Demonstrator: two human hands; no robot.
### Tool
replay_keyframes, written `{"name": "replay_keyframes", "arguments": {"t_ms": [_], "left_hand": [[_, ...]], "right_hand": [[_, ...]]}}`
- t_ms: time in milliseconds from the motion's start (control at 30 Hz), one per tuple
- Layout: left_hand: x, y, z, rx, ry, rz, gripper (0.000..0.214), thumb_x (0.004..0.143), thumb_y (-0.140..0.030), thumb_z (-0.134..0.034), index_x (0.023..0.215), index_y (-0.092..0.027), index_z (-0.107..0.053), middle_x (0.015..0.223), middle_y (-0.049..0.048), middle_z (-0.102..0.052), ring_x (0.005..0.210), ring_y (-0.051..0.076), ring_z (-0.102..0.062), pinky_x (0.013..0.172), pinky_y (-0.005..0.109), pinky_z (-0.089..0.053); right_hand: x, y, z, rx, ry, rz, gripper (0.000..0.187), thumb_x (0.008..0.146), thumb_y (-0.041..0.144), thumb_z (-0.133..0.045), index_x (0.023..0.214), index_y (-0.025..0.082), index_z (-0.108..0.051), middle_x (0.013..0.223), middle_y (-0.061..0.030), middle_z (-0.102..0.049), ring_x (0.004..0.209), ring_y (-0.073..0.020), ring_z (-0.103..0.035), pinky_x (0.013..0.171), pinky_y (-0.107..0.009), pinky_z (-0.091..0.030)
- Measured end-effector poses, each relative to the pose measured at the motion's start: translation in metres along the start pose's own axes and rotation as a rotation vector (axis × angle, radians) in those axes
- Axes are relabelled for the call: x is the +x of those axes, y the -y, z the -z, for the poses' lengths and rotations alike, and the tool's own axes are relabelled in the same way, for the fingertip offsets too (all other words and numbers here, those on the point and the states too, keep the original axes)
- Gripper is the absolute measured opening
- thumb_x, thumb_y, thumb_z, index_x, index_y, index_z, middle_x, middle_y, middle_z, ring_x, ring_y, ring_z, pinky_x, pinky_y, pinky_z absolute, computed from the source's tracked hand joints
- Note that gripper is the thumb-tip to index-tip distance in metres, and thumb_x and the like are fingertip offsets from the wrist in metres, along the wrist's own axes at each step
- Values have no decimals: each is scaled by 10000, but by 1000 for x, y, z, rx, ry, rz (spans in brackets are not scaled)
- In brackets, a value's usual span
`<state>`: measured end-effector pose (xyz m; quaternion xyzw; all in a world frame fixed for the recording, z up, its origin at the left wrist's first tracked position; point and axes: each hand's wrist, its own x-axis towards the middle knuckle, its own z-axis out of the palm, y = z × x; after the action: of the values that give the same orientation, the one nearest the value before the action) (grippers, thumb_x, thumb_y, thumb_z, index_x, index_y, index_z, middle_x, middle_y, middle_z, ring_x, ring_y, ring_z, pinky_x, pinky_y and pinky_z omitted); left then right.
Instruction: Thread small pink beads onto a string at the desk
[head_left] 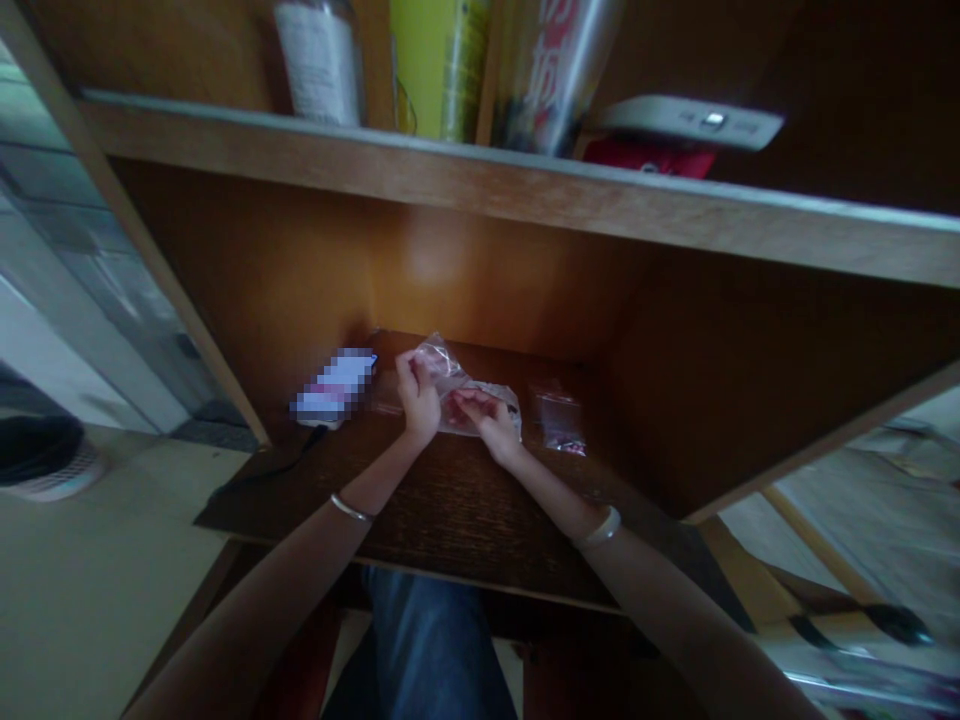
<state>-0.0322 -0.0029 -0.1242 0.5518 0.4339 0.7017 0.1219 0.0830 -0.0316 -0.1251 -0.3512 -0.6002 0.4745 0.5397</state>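
Both my hands are on a crumpled clear plastic bag point(457, 380) lying at the middle of a dark wooden desk point(442, 520). My left hand point(418, 395) pinches its upper part, and my right hand point(486, 420) grips its lower edge, with the fingers curled over the plastic. What the bag contains cannot be made out. To the right of my right hand lies a small clear zip bag point(560, 422) with something dark and red inside. A phone point(335, 387) with a blurred screen lies left of my left hand.
A black cable point(277, 472) runs from the phone over the desk's left edge. A wooden shelf board point(480, 185) overhangs the desk, holding bottles and a silver can point(559, 70). Wooden side panels flank the desk. My jeans-covered legs point(420, 640) are below its front edge.
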Motion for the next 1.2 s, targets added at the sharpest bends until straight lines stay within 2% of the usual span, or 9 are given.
{"name": "replay_keyframes", "arguments": {"t_ms": [100, 167, 333, 500, 633, 700, 867, 1000, 1200], "left_hand": [[-3, 1, -3, -22, -43, 73, 197, 971, -310, -309, 1034, -214, -468, 907, 49, -654, 834, 150, -654, 752, 279, -520], [-6, 0, -5, 21, -10, 48, 157, 940, -239, -370, 1057, -215, -472, 956, 59, -647, 900, 161, -644, 785, 283, -515], [-9, -13, -2, 201, 49, -113, 483, 838, -95, -426, 1303, -196, -340, 1248, 142, -522, 1092, 198, -569, 921, 346, -476], [-13, -35, 3, 361, 77, -312, 598, 821, -244, -553, 1361, -153, -312, 1405, 186, -383, 1329, 281, -346, 1078, 428, -318], [-16, -42, 4, 391, 137, -400, 554, 849, -300, -539, 1354, -159, -359, 1446, 169, -368, 1331, 278, -348, 1071, 425, -302], [-17, -41, 4, 396, 203, -430, 420, 865, -285, -521, 1270, -190, -466, 1393, 130, -458, 1263, 255, -437, 1035, 412, -334], [-17, -37, 2, 363, 385, -445, 216, 893, -264, -489, 1072, -227, -603, 1012, 42, -697, 930, 200, -613, 877, 376, -422], [-16, -33, 0, 299, 407, -450, 159, 889, -241, -491, 968, -219, -627, 879, 21, -703, 813, 171, -623, 812, 333, -448], [-16, -28, -1, 325, 365, -434, 170, 913, -241, -470, 947, -207, -633, 869, 31, -701, 802, 175, -625, 793, 328, -449]], "right_hand": [[0, 0, 1, -25, -52, 46, 330, 736, 556, -620, 731, 226, -625, 678, -6, -676, 534, -149, -607, 582, -318, -534], [0, 1, 3, -55, -109, 63, 349, 744, 563, -606, 692, 218, -617, 642, -7, -667, 529, -150, -605, 573, -307, -521], [1, 6, 5, -63, -299, 106, 324, 755, 505, -608, 662, 196, -634, 560, -1, -638, 482, -142, -570, 498, -277, -467], [-3, 11, 3, -88, -446, 192, 275, 753, 441, -634, 672, 179, -612, 565, 18, -590, 492, -114, -519, 494, -246, -431], [-5, 13, 4, -130, -502, 266, 301, 777, 447, -612, 644, 184, -551, 596, 24, -562, 537, -103, -506, 543, -242, -439], [-5, 14, 4, -151, -510, 291, 298, 801, 446, -585, 661, 188, -535, 616, 25, -552, 556, -101, -499, 556, -240, -437], [-5, 16, 4, -183, -523, 315, 272, 845, 423, -519, 682, 208, -486, 624, 35, -497, 557, -98, -470, 536, -230, -415], [-6, 17, 4, -194, -514, 321, 244, 851, 394, -522, 688, 216, -488, 624, 36, -483, 562, -100, -468, 554, -236, -416], [-8, 14, 4, -330, -462, 341, 200, 887, 363, -462, 781, 204, -521, 721, 7, -540, 665, -119, -517, 649, -255, -448]]}}
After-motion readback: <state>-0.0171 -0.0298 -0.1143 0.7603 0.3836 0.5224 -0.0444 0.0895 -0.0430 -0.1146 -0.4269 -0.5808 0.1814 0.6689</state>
